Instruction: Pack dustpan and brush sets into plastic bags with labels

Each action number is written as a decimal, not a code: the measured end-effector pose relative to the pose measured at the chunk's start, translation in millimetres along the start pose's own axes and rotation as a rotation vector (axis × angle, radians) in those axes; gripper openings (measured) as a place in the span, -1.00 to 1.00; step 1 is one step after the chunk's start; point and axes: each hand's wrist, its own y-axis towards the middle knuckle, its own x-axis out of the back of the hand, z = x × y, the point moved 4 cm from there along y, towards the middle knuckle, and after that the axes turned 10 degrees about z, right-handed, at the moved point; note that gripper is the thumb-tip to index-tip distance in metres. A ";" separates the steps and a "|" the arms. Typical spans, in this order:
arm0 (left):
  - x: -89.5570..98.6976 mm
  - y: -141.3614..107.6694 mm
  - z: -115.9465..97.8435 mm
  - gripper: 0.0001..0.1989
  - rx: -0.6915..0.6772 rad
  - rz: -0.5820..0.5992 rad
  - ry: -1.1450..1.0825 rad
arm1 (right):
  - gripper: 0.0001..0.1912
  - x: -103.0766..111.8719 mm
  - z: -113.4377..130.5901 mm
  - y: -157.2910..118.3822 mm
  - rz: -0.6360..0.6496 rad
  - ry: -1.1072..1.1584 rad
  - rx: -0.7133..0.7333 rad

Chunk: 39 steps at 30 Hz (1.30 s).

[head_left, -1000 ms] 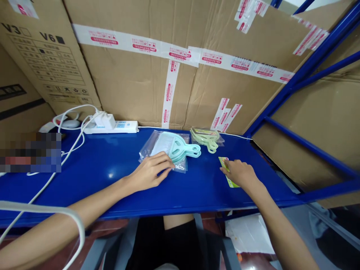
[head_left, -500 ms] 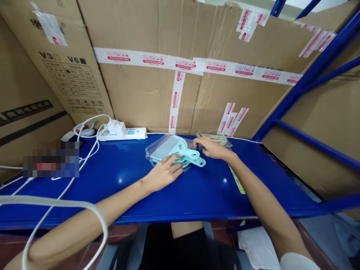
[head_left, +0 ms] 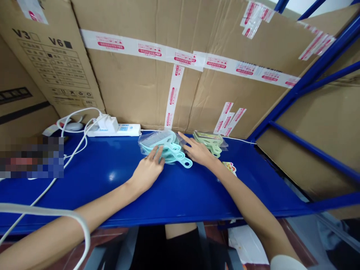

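Right hand [head_left: 199, 152] has moved left since the last frame, off the pale green set and over to the aqua plastic brush-and-dustpan set [head_left: 168, 141], whose handles have also shifted left. The aqua set lies in a clear plastic bag on a glossy blue table [head_left: 118, 195], handles angled to the right and towards the person. The right hand's index finger points out at the bag's right edge, other fingers bent; whether they pinch the film, I cannot tell. The left hand [head_left: 148, 170] rests its slightly spread fingertips on the set's near side. Just right of the right hand, a bagged pale green plastic set [head_left: 209, 139] lies by the brown cardboard wall [head_left: 135, 93]. A colourful printed card [head_left: 230, 167] shows beyond the right forearm. A white power strip [head_left: 128, 129] sits at the back left.
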 end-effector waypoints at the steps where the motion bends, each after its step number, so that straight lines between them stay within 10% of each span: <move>1: 1.1 -1.8 -2.9 -0.67 -0.001 -0.005 0.032 | -0.72 -2.3 0.9 1.6 0.002 -0.017 0.007; 21: 3.8 -11.2 -29.9 -0.76 -0.052 -0.104 0.127 | -0.72 -8.9 -5.9 -8.9 -0.284 0.040 0.291; 39: 0.6 -9.0 -28.8 -0.67 -0.052 -0.090 0.120 | -0.78 -19.1 6.0 4.7 -0.203 -0.180 0.304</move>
